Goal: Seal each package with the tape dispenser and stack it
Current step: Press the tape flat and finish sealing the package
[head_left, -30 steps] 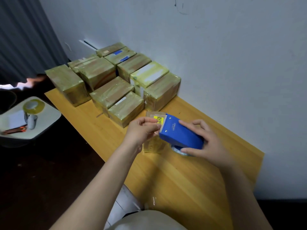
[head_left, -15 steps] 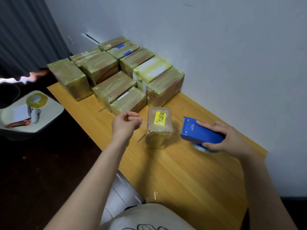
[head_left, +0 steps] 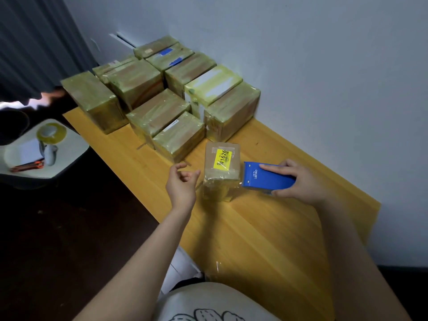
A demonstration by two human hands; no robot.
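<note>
A small brown package [head_left: 221, 167] with a yellow label stands upright on the wooden table [head_left: 266, 228], its lower half wrapped in clear tape. My right hand [head_left: 298, 181] grips the blue tape dispenser [head_left: 266, 178], whose front end touches the package's right side. My left hand [head_left: 183, 181] hovers just left of the package, fingers loosely curled, holding nothing. Behind them, several tape-wrapped packages [head_left: 171, 96] sit grouped against the wall.
A white side table [head_left: 64, 156] at the left carries a roll of yellowish tape [head_left: 51, 134], a white object and an orange-handled tool. Beyond the table's left edge the floor is dark. A grey wall runs along the right.
My right hand brought the dispenser back against the package's right side after pulling away. My left hand let go of the package top and now hovers beside it.
</note>
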